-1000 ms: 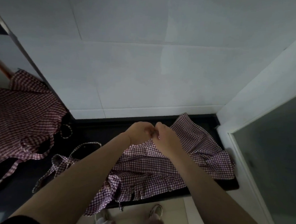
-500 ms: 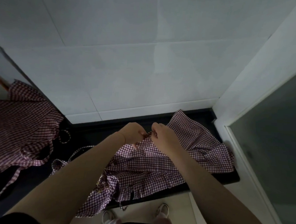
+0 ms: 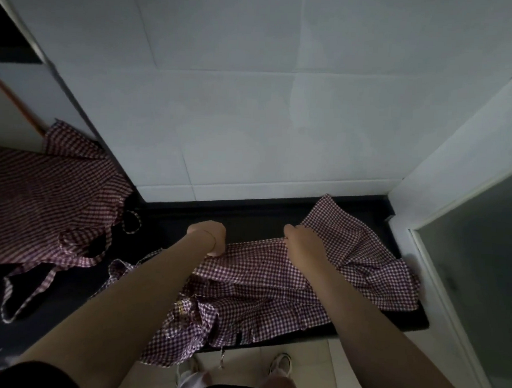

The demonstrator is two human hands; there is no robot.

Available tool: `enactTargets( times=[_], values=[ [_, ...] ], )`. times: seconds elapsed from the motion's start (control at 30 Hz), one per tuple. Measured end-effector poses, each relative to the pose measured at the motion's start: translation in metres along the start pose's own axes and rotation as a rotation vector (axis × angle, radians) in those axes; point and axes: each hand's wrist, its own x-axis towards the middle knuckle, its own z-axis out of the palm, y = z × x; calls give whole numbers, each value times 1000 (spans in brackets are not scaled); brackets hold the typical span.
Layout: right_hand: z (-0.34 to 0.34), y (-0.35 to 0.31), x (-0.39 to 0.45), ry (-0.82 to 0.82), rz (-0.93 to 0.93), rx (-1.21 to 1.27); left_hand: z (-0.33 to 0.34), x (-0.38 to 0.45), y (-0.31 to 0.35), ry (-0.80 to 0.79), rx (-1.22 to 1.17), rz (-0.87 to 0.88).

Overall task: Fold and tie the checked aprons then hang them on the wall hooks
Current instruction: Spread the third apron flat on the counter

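Both hands are on the checked apron spread across the dark worktop, its hem spilling over the near edge. The left hand and right hand, well apart, each pinch its top edge with curled fingers. A second apron lies heaped at the left.

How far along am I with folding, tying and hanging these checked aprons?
Early on. Nothing looks finished: no apron is tied or hung, and no hooks are in view. In hand: your left hand and right hand grip the far edge of the apron on the dark counter, stretching it between them. Left: folding and tying it, then the second apron, lying loose at left with straps trailing.
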Motion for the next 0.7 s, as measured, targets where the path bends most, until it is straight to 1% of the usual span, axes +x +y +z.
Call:
enactTargets(
  times=[0.1, 0.13, 0.17, 0.2, 0.23, 0.3, 0.37, 0.43, 0.5, 0.57, 0.6, 0.63, 0.67, 0.7],
  values=[
    [0, -1, 18, -409, 153, -95, -6, -7, -23, -23, 12, -42],
    [2, 1, 21, -508, 192, -144, -7, -9, -29, -17, 5, -64],
    [5, 2, 23, -552, 204, -188, -7, -11, -36, 7, -2, -85],
    [6, 3, 22, -557, 206, -222, -7, -13, -41, 43, -13, -124],
    [7, 6, 22, -541, 210, -233, -7, -13, -44, 117, -31, -169],
    [8, 10, 23, -496, 220, -221, -8, -14, -50, 369, -101, -280],
    [4, 11, 23, -422, 239, -206, -7, -11, -50, 611, -209, -345],
    [2, 10, 27, -302, 249, -177, -3, -6, -48, 742, -248, -378],
    [2, 11, 31, -126, 271, -104, 3, 0, -38, 820, -248, -349],
    [0, 14, 37, 177, 280, 40, 13, 6, -21, 824, -243, -213],
    [-2, 16, 41, 336, 273, 94, 19, 8, -11, 792, -226, -142],
    [-4, 20, 46, 472, 244, 106, 26, 12, 1, 731, -201, -83],
    [-6, 22, 50, 567, 202, 92, 33, 17, 10, 641, -170, -31],
    [-9, 23, 53, 603, 169, 75, 40, 21, 18, 530, -140, 14]
  ],
)
